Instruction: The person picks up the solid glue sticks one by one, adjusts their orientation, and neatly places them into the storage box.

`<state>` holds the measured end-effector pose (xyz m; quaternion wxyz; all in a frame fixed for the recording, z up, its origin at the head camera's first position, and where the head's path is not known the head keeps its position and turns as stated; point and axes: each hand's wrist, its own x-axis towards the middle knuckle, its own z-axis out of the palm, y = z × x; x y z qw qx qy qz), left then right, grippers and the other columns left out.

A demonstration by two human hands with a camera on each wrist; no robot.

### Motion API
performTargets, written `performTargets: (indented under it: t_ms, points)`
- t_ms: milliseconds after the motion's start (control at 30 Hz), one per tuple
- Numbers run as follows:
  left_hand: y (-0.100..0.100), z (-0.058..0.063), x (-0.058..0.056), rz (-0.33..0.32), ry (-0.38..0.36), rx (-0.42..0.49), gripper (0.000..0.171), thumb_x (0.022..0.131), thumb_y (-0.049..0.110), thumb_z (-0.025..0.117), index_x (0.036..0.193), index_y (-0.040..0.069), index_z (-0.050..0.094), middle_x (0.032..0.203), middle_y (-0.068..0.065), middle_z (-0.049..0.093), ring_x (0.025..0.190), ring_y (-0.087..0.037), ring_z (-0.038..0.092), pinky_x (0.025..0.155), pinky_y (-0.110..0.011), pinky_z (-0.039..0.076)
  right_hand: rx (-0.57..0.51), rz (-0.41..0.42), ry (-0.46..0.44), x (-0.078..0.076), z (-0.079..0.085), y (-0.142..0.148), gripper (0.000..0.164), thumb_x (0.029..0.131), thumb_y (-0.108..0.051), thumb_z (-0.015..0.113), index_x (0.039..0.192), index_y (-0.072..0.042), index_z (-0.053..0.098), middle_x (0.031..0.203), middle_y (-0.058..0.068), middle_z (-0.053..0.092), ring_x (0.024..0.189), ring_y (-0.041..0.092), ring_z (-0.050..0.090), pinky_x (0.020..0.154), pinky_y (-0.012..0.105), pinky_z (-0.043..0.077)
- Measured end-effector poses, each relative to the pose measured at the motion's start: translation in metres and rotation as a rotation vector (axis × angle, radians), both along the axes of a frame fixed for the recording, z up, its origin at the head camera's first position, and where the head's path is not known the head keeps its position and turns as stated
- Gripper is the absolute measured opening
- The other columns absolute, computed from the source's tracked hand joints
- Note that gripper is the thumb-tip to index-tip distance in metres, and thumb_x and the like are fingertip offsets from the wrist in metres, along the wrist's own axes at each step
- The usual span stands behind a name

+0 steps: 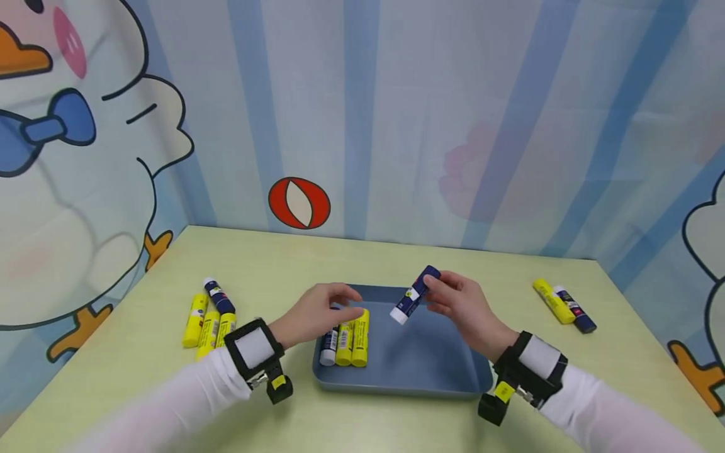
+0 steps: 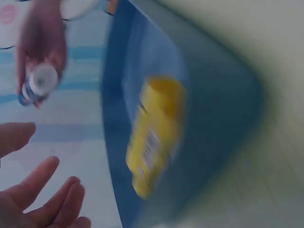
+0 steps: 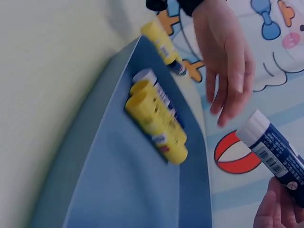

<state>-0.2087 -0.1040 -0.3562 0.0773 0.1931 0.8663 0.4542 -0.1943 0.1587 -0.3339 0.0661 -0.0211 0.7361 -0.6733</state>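
Note:
My right hand (image 1: 461, 306) pinches a dark blue glue stick (image 1: 415, 294) by its blue end, tilted above the tray, its white end pointing down and left. In the right wrist view the same white end (image 3: 253, 127) faces my left hand. My left hand (image 1: 320, 313) is over the tray's left part with fingers apart and nothing held. Beneath it, a blue glue stick (image 1: 329, 347) and two yellow glue sticks (image 1: 359, 340) lie side by side in the blue-grey tray (image 1: 419, 389). The left wrist view is blurred.
On the table's left lies a group of yellow glue sticks (image 1: 195, 321) with a dark blue one (image 1: 218, 296). At the right are a yellow glue stick (image 1: 553, 301) and a dark blue one (image 1: 575, 309). A printed curtain (image 1: 396, 126) hangs behind the table.

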Motion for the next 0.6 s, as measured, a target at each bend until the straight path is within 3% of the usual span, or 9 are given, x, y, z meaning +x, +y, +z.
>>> performTargets:
  t_ms: [133, 233, 333, 433, 600]
  points:
    - [-0.027, -0.002, -0.003, 0.094, 0.189, -0.229, 0.032, 0.092, 0.028, 0.068, 0.117, 0.007, 0.065, 0.120, -0.009, 0.062, 0.113, -0.029, 0.056, 0.092, -0.044, 0.047, 0.039, 0.043, -0.011, -0.005, -0.005, 0.007, 0.049, 0.101, -0.026, 0.055, 0.134, 0.008, 0.044, 0.113, 0.011, 0.064, 0.096, 0.016, 0.062, 0.085, 0.030, 0.050]
    - [-0.039, -0.005, -0.005, 0.130, 0.226, -0.330, 0.037, 0.091, 0.030, 0.069, 0.118, 0.005, 0.062, 0.115, -0.012, 0.062, 0.104, -0.029, 0.058, 0.086, -0.042, 0.049, 0.075, 0.078, -0.036, -0.010, -0.008, 0.009, 0.049, 0.101, -0.024, 0.054, 0.135, 0.008, 0.041, 0.118, 0.017, 0.062, 0.098, 0.020, 0.063, 0.087, 0.036, 0.050]
    - [-0.042, -0.009, -0.007, 0.132, 0.148, -0.377, 0.038, 0.091, 0.032, 0.069, 0.114, 0.003, 0.058, 0.094, -0.009, 0.062, 0.081, -0.023, 0.059, 0.070, -0.035, 0.049, 0.131, 0.134, -0.061, -0.016, -0.010, 0.008, 0.052, 0.101, -0.024, 0.054, 0.139, 0.008, 0.037, 0.123, 0.023, 0.058, 0.102, 0.025, 0.063, 0.090, 0.041, 0.049]
    - [-0.039, -0.015, -0.008, 0.128, 0.023, -0.377, 0.034, 0.091, 0.034, 0.069, 0.106, 0.005, 0.057, 0.074, -0.005, 0.058, 0.062, -0.018, 0.052, 0.056, -0.029, 0.042, 0.198, 0.177, -0.088, -0.022, -0.010, 0.004, 0.054, 0.101, -0.023, 0.054, 0.140, 0.009, 0.035, 0.123, 0.024, 0.058, 0.101, 0.028, 0.064, 0.088, 0.041, 0.051]
    - [-0.033, -0.024, -0.010, 0.153, -0.122, -0.302, 0.025, 0.093, 0.029, 0.067, 0.095, 0.007, 0.055, 0.064, -0.005, 0.058, 0.053, -0.018, 0.054, 0.051, -0.026, 0.039, 0.311, 0.205, -0.127, -0.031, -0.010, -0.007, 0.051, 0.101, -0.023, 0.053, 0.137, 0.011, 0.039, 0.120, 0.023, 0.060, 0.096, 0.028, 0.065, 0.082, 0.040, 0.053]
